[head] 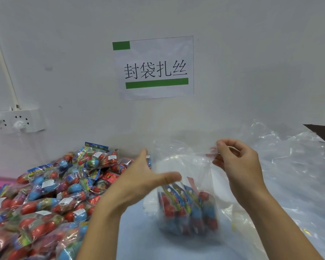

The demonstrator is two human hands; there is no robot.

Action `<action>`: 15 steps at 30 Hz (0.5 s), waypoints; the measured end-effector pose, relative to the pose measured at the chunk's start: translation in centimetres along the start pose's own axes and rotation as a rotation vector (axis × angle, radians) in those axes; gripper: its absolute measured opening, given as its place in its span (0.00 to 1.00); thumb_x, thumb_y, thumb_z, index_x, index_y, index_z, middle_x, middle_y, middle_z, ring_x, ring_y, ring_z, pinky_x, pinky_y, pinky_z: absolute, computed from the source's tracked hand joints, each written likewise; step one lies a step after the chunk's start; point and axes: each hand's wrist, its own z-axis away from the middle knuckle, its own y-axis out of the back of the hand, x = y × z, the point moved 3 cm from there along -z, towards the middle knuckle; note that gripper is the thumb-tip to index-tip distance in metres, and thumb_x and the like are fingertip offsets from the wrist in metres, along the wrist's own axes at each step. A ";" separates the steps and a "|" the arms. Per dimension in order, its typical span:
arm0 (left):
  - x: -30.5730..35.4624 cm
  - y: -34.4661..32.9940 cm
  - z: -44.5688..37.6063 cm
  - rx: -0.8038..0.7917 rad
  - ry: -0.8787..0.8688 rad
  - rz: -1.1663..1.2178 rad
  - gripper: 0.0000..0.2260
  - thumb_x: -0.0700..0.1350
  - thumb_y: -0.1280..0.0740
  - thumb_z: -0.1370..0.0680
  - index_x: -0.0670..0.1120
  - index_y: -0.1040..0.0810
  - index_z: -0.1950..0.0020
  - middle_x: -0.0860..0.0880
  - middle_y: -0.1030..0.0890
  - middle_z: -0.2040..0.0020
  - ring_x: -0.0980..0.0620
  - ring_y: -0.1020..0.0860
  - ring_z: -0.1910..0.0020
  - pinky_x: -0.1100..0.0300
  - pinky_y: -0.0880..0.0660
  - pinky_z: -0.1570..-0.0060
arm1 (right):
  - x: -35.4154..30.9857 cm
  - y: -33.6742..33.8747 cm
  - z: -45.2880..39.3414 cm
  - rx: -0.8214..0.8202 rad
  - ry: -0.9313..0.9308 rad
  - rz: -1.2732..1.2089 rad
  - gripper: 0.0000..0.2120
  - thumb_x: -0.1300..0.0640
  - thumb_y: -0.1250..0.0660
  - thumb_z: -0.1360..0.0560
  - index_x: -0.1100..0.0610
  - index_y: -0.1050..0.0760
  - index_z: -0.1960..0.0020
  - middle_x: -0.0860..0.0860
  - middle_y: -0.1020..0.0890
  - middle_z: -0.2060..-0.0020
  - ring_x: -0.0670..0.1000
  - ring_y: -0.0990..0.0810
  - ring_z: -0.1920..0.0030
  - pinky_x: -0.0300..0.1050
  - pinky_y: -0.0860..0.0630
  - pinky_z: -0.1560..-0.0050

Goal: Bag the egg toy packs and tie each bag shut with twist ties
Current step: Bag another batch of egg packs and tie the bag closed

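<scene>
The right hand (238, 166) pinches the upper edge of a clear plastic bag (186, 184) between thumb and curled fingers, holding the bag's mouth up. The left hand (144, 177) is released, its fingers straight and thumb spread, the palm lying against the left side of the same bag near its top; whether it presses on the film cannot be told, as the hand is blurred.

Inside the bag, at its bottom, stand several egg toy packs (188, 209), red and blue eggs under bright printed header cards, all somewhat blurred. The bag's base rests on the pale blue bench (135, 233).

Left of the bag, a big heap of loose egg toy packs (51, 194) covers the bench and reaches the wall. Right of the bag and behind it lies a pile of empty clear bags (293, 166), crumpled and glossy.

Above the bag, on the white wall, hangs a paper sign (154, 68) with green bars and black characters. Far left of the bag, above the heap, a white power strip (17, 121) is fixed to the wall.
</scene>
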 end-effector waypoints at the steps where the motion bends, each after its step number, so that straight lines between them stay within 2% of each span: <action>1: 0.1 -1.1 0.0 -0.044 0.002 -0.028 0.59 0.75 0.24 0.52 0.54 0.37 0.26 0.56 0.26 0.31 0.52 0.25 0.34 0.53 0.26 0.36 | 0.0 -0.1 0.0 -0.004 -0.006 -0.031 0.05 0.60 0.34 0.19 0.57 0.21 0.53 0.46 0.15 0.67 0.43 0.16 0.65 0.34 0.22 0.65; 3: 0.8 -3.6 -0.2 0.002 -0.019 -0.027 0.43 0.66 0.19 0.47 0.55 0.30 0.38 0.57 0.20 0.44 0.61 0.20 0.46 0.66 0.24 0.49 | 0.0 -0.5 0.1 -0.045 -0.033 -0.109 0.06 0.61 0.34 0.19 0.58 0.21 0.54 0.48 0.15 0.66 0.45 0.16 0.64 0.36 0.21 0.62; 4: 1.2 -4.9 -0.4 0.060 -0.025 -0.001 0.38 0.63 0.18 0.47 0.55 0.28 0.42 0.56 0.18 0.49 0.61 0.19 0.50 0.65 0.23 0.50 | 0.1 -0.9 0.2 -0.094 -0.057 -0.153 0.06 0.61 0.34 0.19 0.58 0.22 0.54 0.50 0.15 0.65 0.47 0.16 0.63 0.38 0.20 0.60; 5: 1.4 -6.1 -0.6 0.118 -0.027 0.042 0.37 0.62 0.19 0.48 0.54 0.27 0.43 0.55 0.17 0.51 0.58 0.18 0.51 0.59 0.22 0.46 | 0.1 -1.3 0.5 -0.157 -0.079 -0.180 0.07 0.62 0.34 0.19 0.58 0.21 0.55 0.52 0.15 0.64 0.49 0.16 0.62 0.39 0.20 0.59; 7: 1.9 -7.7 -0.9 0.184 -0.057 0.131 0.34 0.60 0.21 0.47 0.52 0.24 0.45 0.53 0.17 0.51 0.50 0.19 0.47 0.48 0.23 0.42 | 0.0 -2.0 1.0 -0.271 -0.072 -0.146 0.08 0.62 0.32 0.20 0.56 0.19 0.58 0.54 0.15 0.63 0.50 0.16 0.61 0.39 0.19 0.59; 9: 1.8 -8.0 -1.2 0.228 -0.106 0.231 0.20 0.51 0.20 0.39 0.48 0.21 0.51 0.51 0.16 0.56 0.50 0.17 0.53 0.53 0.21 0.49 | -0.2 -2.1 1.1 -0.305 -0.035 -0.136 0.11 0.63 0.32 0.21 0.54 0.17 0.59 0.55 0.15 0.63 0.51 0.17 0.61 0.40 0.20 0.60; 11: 1.5 -7.1 -1.3 0.351 -0.166 0.298 0.06 0.42 0.24 0.29 0.46 0.21 0.59 0.52 0.17 0.63 0.55 0.18 0.63 0.63 0.23 0.62 | -0.4 -1.7 0.9 -0.270 -0.018 -0.157 0.13 0.65 0.34 0.21 0.51 0.16 0.57 0.55 0.16 0.62 0.52 0.18 0.59 0.43 0.22 0.59; 13: 1.4 -6.0 -1.1 0.453 -0.208 0.343 0.08 0.38 0.29 0.26 0.47 0.23 0.63 0.53 0.19 0.67 0.56 0.21 0.69 0.66 0.26 0.69 | -0.3 -1.0 0.4 -0.260 0.008 -0.031 0.11 0.62 0.33 0.22 0.48 0.17 0.50 0.52 0.15 0.58 0.51 0.18 0.55 0.44 0.24 0.54; 14: 1.7 -5.6 -1.0 0.470 -0.225 0.397 0.10 0.36 0.30 0.25 0.48 0.24 0.63 0.51 0.19 0.66 0.51 0.20 0.69 0.63 0.24 0.70 | -0.1 -0.7 0.3 -0.324 0.000 0.077 0.11 0.59 0.31 0.22 0.45 0.19 0.44 0.49 0.15 0.53 0.49 0.17 0.50 0.43 0.24 0.51; 15: 1.9 -5.3 -0.9 0.473 -0.235 0.458 0.12 0.33 0.32 0.25 0.49 0.23 0.63 0.49 0.18 0.65 0.44 0.20 0.68 0.57 0.22 0.70 | 0.2 -0.7 0.5 -0.462 -0.044 0.201 0.17 0.53 0.27 0.25 0.42 0.22 0.38 0.45 0.16 0.47 0.45 0.17 0.47 0.40 0.24 0.50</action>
